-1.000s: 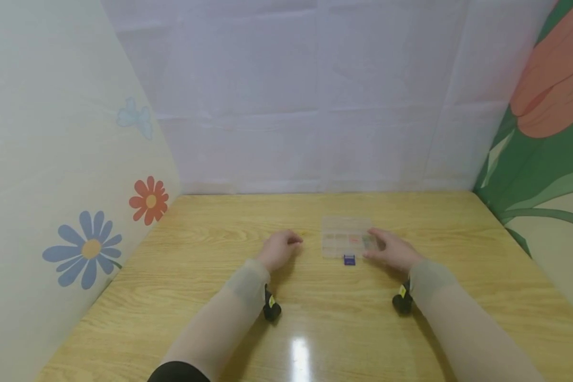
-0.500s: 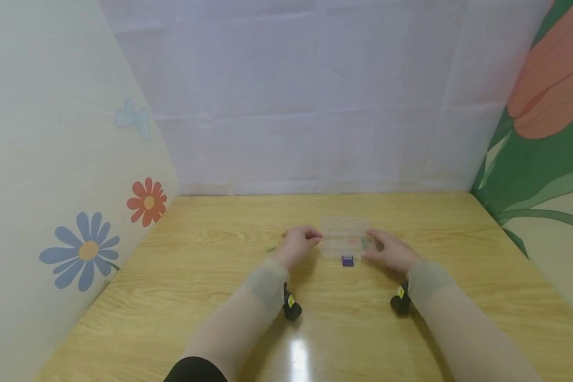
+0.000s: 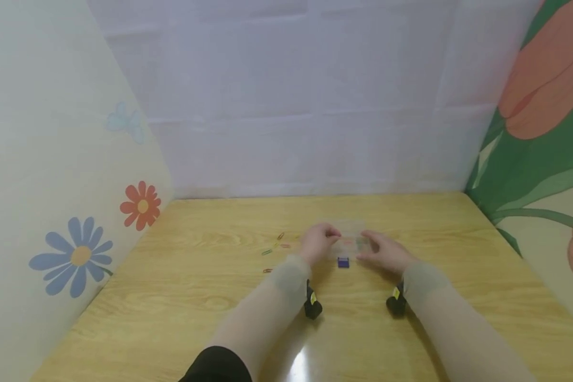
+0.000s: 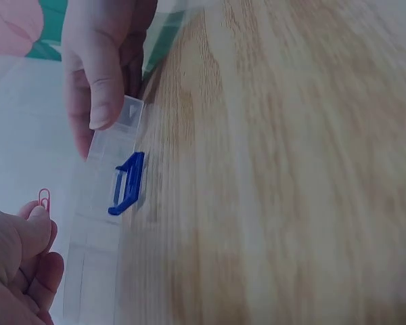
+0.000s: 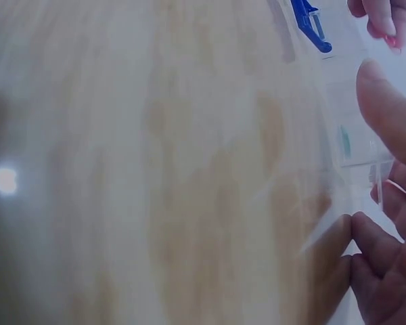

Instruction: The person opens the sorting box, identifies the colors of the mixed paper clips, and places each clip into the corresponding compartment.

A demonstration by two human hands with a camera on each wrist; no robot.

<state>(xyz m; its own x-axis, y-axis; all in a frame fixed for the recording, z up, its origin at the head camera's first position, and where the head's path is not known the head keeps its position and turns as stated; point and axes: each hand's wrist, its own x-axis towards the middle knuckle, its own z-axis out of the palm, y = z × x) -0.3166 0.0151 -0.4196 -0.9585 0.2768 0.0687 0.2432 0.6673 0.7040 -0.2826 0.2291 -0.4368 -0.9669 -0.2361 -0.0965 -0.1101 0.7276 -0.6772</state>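
My left hand [image 3: 317,241] pinches a red paperclip [image 4: 45,198] between thumb and fingertip, over the left part of a clear plastic compartment box [image 4: 95,237]. The box stands on the table with its lid [image 3: 350,225] raised at the back. At its right end my right hand [image 3: 388,252] holds it, thumb at the front and the other fingers round the side. A blue latch [image 4: 127,186] sits on the front edge. Inside, a green piece [image 5: 346,142] shows through the wall near the right thumb, and something reddish lies in a middle compartment.
Left of the box, loose paperclips lie on the wooden table: a red one [image 3: 280,236], a green one [image 3: 267,252], a pink one [image 3: 285,245] and others. White cloth [image 3: 248,154] hangs behind the table, with flower-printed panels at both sides.
My left hand has moved right, from beside the box to over its left part, uncovering the loose paperclips on the table. The right hand has kept its place at the box's right end.
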